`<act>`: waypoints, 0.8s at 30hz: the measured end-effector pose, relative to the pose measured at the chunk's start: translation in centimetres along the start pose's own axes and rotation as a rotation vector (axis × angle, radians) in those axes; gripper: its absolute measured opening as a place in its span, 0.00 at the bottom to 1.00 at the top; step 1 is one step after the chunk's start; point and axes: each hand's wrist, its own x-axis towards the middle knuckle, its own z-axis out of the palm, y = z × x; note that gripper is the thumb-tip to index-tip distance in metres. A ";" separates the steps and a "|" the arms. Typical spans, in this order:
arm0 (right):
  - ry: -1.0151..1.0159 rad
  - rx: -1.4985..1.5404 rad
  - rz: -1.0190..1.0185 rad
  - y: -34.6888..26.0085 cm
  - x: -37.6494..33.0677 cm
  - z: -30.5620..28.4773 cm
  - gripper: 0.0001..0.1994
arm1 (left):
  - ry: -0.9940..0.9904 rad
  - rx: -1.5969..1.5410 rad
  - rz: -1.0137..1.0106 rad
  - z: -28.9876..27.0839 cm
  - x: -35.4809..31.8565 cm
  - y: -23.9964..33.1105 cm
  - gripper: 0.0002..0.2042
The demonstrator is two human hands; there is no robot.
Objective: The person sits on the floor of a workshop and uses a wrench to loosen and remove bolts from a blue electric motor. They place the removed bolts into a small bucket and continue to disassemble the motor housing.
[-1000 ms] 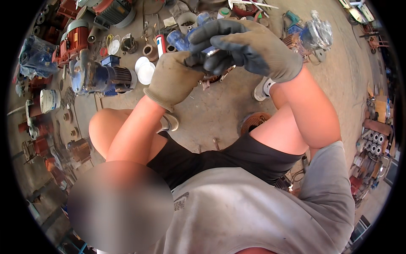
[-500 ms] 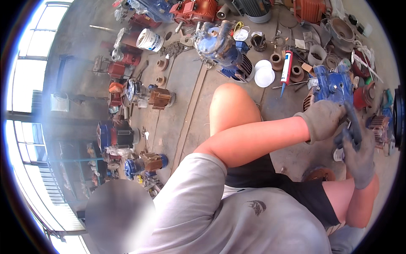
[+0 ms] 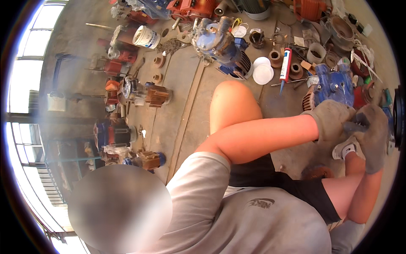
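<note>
My left hand (image 3: 334, 120) wears a grey work glove and reaches across to the right. Its fingers are closed, and their tips are hidden where the two hands meet. My right hand (image 3: 373, 133), in a grey glove with darker fingers, curls in against the left fingertips. Whatever lies between the hands is too small and covered to make out. Just beyond them stands a worn blue pump (image 3: 334, 86) with two upright ports and a rusty ribbed end. A red cylindrical part (image 3: 363, 96) sits at its right side.
A red-and-white sealant cartridge (image 3: 286, 65) with a blue nozzle lies beyond my knee (image 3: 232, 101). Nearby are white lids (image 3: 263, 73), rusty flanges (image 3: 296, 70) and a larger blue motor pump (image 3: 220, 44). Several motors and a white bucket (image 3: 146, 37) stand at the left.
My right hand has turned and moved slightly up and right, its extended fingers now curled in. My left hand has shifted a little right, staying close to it.
</note>
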 end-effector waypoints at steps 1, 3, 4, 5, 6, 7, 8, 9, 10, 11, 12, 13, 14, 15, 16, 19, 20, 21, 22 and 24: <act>-0.041 0.003 0.019 -0.1 0.4 -0.1 0.21 | -0.018 -0.004 -0.023 0.1 0.0 0.1 0.13; -0.137 0.078 0.073 -0.4 0.9 -0.4 0.22 | -0.057 -0.001 -0.077 0.0 -0.1 0.0 0.12; -0.184 0.116 0.083 -0.6 1.3 -0.6 0.22 | -0.059 0.009 -0.056 -0.1 -0.3 -0.3 0.13; -0.232 0.149 0.059 -1.0 1.7 -1.3 0.21 | -0.060 0.020 -0.037 -0.1 -0.7 -0.6 0.14; -0.198 0.127 0.010 -0.7 1.5 -1.5 0.20 | -0.063 0.023 -0.004 -0.1 -0.7 -0.7 0.15; -0.161 0.106 -0.042 -0.6 1.3 -1.5 0.19 | -0.045 0.020 -0.009 0.0 -0.7 -0.7 0.14; -0.046 0.041 -0.131 0.2 0.7 -0.8 0.17 | -0.028 0.017 -0.015 0.0 -0.9 -0.7 0.14; 0.008 0.069 -0.082 0.4 0.2 -0.3 0.17 | -0.020 0.015 -0.013 0.0 -0.7 -0.3 0.14; 0.054 0.099 -0.038 0.7 -0.2 0.2 0.16 | -0.065 0.045 -0.041 -0.2 -0.5 -0.3 0.13; 0.032 0.225 0.136 0.5 0.0 1.0 0.17 | -0.114 0.075 -0.069 -0.6 -0.3 -0.5 0.12; 0.047 0.149 0.081 1.8 -0.7 1.1 0.18 | -0.167 0.093 -0.078 -0.5 0.4 -0.5 0.12; 0.057 0.076 0.009 2.4 -0.8 1.6 0.19 | -0.027 0.039 -0.082 -0.7 -0.1 0.4 0.11; 0.062 0.066 -0.089 2.6 -0.3 2.0 0.20 | 0.118 -0.044 -0.075 -1.1 -0.6 0.6 0.11; 0.069 0.202 -0.238 2.7 0.5 2.1 0.20 | 0.075 -0.046 -0.151 -1.4 -0.5 0.0 0.13; 0.021 0.429 -0.371 3.0 1.0 2.0 0.22 | 0.044 -0.075 -0.101 -1.1 -0.9 -1.0 0.13; -0.241 0.855 -0.083 2.2 1.3 1.0 0.20 | 0.072 -0.099 -0.091 -2.4 -1.4 -0.4 0.11; -0.273 0.895 0.003 1.8 1.1 0.5 0.19 | 0.091 -0.105 -0.163 -2.2 -1.6 -0.5 0.11; -0.305 0.936 0.088 1.3 1.0 0.1 0.19 | 0.127 -0.142 -0.163 -2.1 -1.7 -0.2 0.11; -0.217 0.832 -0.056 2.0 0.8 0.5 0.19 | 0.045 -0.079 -0.278 -2.5 -1.4 0.8 0.12; -0.041 0.578 -0.271 3.0 0.7 0.8 0.22 | 0.009 -0.137 -0.288 -2.4 -1.2 0.8 0.12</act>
